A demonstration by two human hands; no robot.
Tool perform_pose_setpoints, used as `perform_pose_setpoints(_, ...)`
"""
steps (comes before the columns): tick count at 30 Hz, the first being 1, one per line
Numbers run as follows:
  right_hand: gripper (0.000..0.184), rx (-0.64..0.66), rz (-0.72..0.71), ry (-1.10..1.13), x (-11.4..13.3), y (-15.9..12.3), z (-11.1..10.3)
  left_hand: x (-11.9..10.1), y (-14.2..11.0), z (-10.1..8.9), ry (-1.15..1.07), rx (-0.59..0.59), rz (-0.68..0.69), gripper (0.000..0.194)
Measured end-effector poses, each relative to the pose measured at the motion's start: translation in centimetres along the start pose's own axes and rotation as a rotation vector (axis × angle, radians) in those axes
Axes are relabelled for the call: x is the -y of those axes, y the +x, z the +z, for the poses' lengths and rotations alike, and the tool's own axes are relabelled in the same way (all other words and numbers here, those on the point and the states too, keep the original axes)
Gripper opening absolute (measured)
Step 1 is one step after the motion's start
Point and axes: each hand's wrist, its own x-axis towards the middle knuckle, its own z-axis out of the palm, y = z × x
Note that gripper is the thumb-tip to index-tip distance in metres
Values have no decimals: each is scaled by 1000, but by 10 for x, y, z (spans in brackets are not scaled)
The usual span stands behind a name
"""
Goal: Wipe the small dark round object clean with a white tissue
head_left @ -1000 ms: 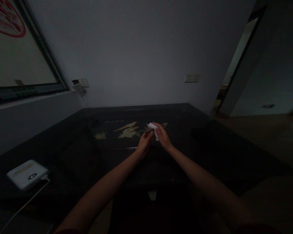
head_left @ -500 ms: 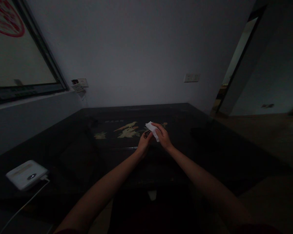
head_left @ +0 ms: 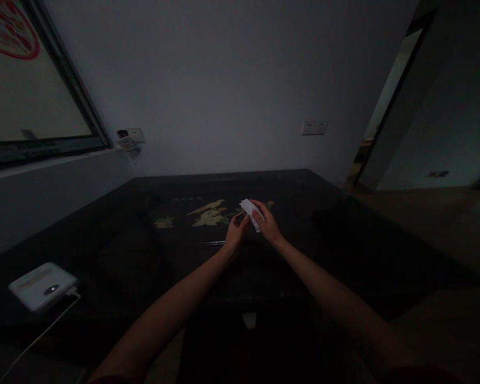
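Observation:
Over the middle of the dark table (head_left: pixel 124 266), both hands are close together. My right hand (head_left: pixel 269 226) has its fingers closed round a folded white tissue (head_left: pixel 249 208), which sticks out past the fingertips. My left hand (head_left: pixel 236 234) is beside it, thumb and fingers closed on a small dark object (head_left: pixel 240 217) with a thin pale edge. Its kind is too dim to tell, and the tissue and fingers partly cover it. Bird and flower decoration (head_left: pixel 210 214) on the tabletop shows to the left of the hands.
At the table's left front lies a white box-shaped device (head_left: pixel 43 287) with a white cable (head_left: pixel 44 333) running off the front edge. Behind the table stands a wall with sockets (head_left: pixel 314 128). A window (head_left: pixel 36 80) is at left, a doorway (head_left: pixel 392 90) at right. The room is dim.
The tissue and the fingers of my right hand have shifted very slightly. Both hands keep their hold in nearly the same spot.

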Motion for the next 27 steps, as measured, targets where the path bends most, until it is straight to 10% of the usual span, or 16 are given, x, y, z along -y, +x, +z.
perform_pose_setpoints(27,53,-87,61,76,-19,0,1,-12,-9,7,190,55,93,54)
